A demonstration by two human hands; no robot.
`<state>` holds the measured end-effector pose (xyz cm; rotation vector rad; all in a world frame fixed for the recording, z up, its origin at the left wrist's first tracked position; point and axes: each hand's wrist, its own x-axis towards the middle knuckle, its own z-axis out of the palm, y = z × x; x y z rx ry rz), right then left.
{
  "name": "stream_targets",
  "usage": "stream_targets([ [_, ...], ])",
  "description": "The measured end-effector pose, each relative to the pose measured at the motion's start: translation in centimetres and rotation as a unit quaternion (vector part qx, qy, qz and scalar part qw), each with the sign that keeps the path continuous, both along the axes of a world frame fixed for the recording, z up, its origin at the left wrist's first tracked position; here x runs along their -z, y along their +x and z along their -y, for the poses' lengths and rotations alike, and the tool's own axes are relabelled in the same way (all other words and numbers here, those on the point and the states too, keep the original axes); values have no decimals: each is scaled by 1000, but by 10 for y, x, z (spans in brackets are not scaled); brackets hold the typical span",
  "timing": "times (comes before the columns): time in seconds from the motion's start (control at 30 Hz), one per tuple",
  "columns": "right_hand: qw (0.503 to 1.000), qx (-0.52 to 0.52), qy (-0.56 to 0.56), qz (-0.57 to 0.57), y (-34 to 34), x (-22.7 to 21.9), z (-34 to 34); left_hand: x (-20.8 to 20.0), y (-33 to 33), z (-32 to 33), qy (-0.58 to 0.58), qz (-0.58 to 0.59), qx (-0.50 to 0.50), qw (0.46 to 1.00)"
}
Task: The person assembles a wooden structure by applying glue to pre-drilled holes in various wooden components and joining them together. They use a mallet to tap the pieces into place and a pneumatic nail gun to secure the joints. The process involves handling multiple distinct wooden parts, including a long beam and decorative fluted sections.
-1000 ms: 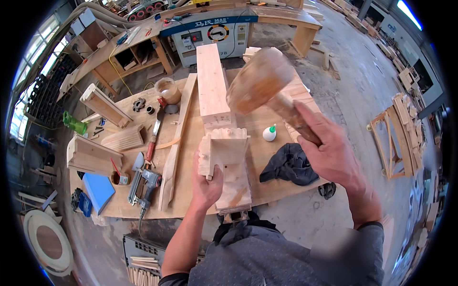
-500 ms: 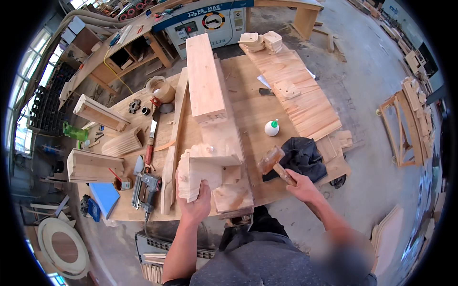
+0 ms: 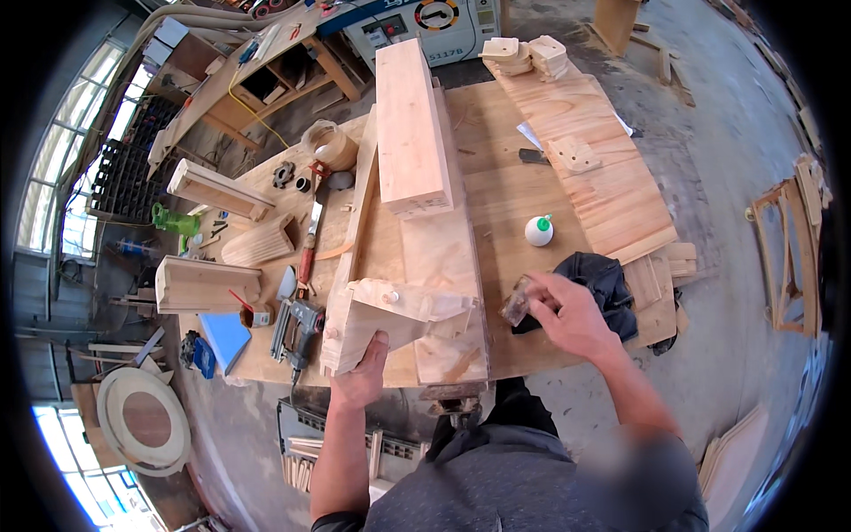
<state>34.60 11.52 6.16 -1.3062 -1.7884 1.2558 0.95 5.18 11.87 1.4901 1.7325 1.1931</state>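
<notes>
Your left hand (image 3: 362, 377) grips the wood block (image 3: 390, 321) at the tabletop (image 3: 505, 199) front edge; your right hand (image 3: 567, 315) is closed on a mallet (image 3: 517, 303). A glancing blow could catch those fingers. Glue bottle (image 3: 538, 230), dark cloth (image 3: 603, 277) and nail gun (image 3: 300, 326) crowd close.

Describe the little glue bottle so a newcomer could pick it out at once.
Start at the wooden workbench. Right of the long pale beam, just above the dark cloth, stands the glue bottle: small, round and white with a green cap, unlike the wood around it.
</notes>
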Motion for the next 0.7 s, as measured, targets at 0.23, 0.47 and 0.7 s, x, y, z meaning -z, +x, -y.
stream_targets([
  [0.23,942,-151,291,-65,-64,-144,-38,0,3,-2,-10,66,-11,998],
  [0.47,899,-248,360,29,-86,-146,-50,15,-6,0,-9,86,-10,996],
  [0.7,840,-224,487,82,-85,-147,-50,15,-11,3,-77,58,3,995],
])
